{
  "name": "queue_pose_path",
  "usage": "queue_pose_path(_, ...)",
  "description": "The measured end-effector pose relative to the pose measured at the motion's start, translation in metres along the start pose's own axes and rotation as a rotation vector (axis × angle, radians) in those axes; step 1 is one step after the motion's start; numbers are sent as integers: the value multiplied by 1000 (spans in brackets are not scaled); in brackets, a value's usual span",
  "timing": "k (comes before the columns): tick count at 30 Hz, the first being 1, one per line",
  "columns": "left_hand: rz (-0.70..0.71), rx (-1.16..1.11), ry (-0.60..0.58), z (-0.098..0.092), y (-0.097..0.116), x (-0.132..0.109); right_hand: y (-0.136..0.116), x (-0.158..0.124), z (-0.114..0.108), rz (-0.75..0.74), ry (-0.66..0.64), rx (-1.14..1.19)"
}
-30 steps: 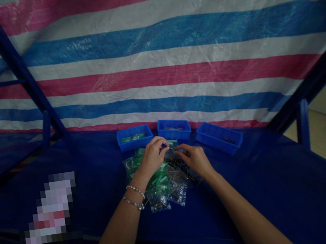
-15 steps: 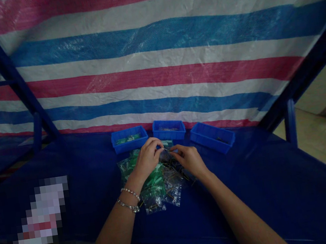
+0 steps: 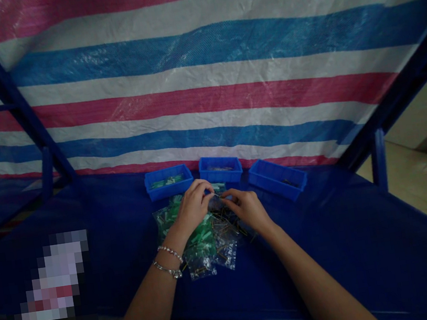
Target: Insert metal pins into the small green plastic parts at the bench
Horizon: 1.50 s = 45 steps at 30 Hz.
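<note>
Both my hands pinch a thin, pale, rod-like piece (image 3: pixel 217 195) above a heap of small packets; its exact kind is too small to make out. My left hand (image 3: pixel 195 205), with two beaded bracelets on its wrist, is closed on the piece's left end. Thumb and forefinger of my right hand (image 3: pixel 249 209) close on its right end. Under the hands lie clear plastic bags (image 3: pixel 202 267) and green strip-like pieces (image 3: pixel 203 238). Dark, thin pieces (image 3: pixel 223 217) are scattered beside them, partly hidden by my right hand.
Three blue bins stand behind the heap: the left bin (image 3: pixel 170 190) holds greenish pieces, the middle bin (image 3: pixel 221 176) pale ones, the right bin (image 3: pixel 276 185) a few dark ones. Blue posts (image 3: pixel 41 134) and a striped sheet (image 3: pixel 198 51) bound the blue table (image 3: pixel 331 260). A blurred-out item (image 3: pixel 56 283) lies left.
Both hands keep almost the same pose on the thin piece. The whole view has shifted very slightly.
</note>
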<state>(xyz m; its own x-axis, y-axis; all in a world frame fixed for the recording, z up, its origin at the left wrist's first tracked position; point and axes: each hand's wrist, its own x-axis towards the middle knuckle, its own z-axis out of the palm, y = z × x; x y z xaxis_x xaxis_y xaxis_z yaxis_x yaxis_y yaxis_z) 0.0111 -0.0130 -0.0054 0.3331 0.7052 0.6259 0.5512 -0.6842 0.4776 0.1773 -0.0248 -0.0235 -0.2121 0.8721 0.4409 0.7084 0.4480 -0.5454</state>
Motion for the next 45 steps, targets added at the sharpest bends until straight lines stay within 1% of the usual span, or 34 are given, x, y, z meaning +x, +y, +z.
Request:
queue_pose_path(6, 3, -8, 8, -2, 1, 0, 1, 1, -1, -7, 51, 30)
queue_pose_path(14, 8, -3, 11, -2, 1, 0, 4, 1, 1, -3, 59, 40)
queue_pose_path(19, -2, -2, 6, -1, 0, -1, 5, 1, 2, -6, 52, 40)
queue_pose_path(25, -14, -12, -13, 1, 0, -1, 4, 1, 1, 10, -3, 12)
queue_pose_path(32, -20, 3, 1, -1, 0, -1, 3, 1, -1, -8, 44, -3)
queue_pose_path(39, -15, 0, 0, 2, 0, -2, 2, 0, 0, -8, 6, -39)
queue_pose_path(45, -19, 13, 11, 1, 1, -1, 2, 0, 1, -11, 18, -16)
